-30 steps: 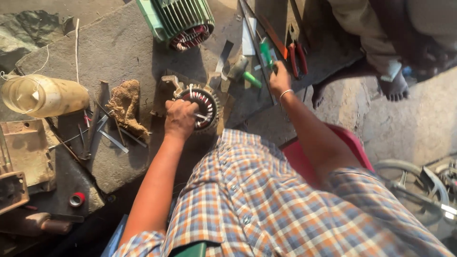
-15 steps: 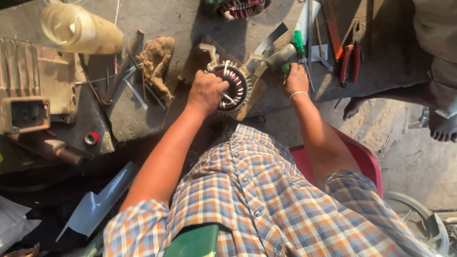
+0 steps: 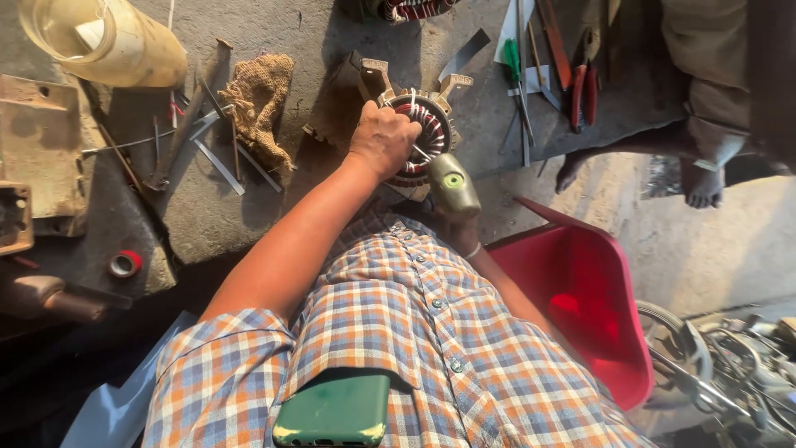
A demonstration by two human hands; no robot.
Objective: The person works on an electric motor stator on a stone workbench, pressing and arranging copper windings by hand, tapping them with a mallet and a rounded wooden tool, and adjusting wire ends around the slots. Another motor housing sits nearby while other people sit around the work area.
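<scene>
Yellowish plastic jar (image 3: 108,41) lying on its side at far left on the concrete slab (image 3: 323,41), burlap rag (image 3: 259,104) resting just right of it among thin metal strips (image 3: 220,166). Left hand (image 3: 383,139) closing over the motor stator (image 3: 424,133), fingers clamped on its rim, copper windings showing, near the slab's front edge. Right hand (image 3: 454,222) gripping an olive-handled tool (image 3: 452,184) just below the stator, tip touching the windings. Screwdrivers and pliers (image 3: 580,91) lying further right.

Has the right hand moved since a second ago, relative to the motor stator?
Yes. The right hand left the tools beyond the stator and now holds a screwdriver beside it.
</scene>
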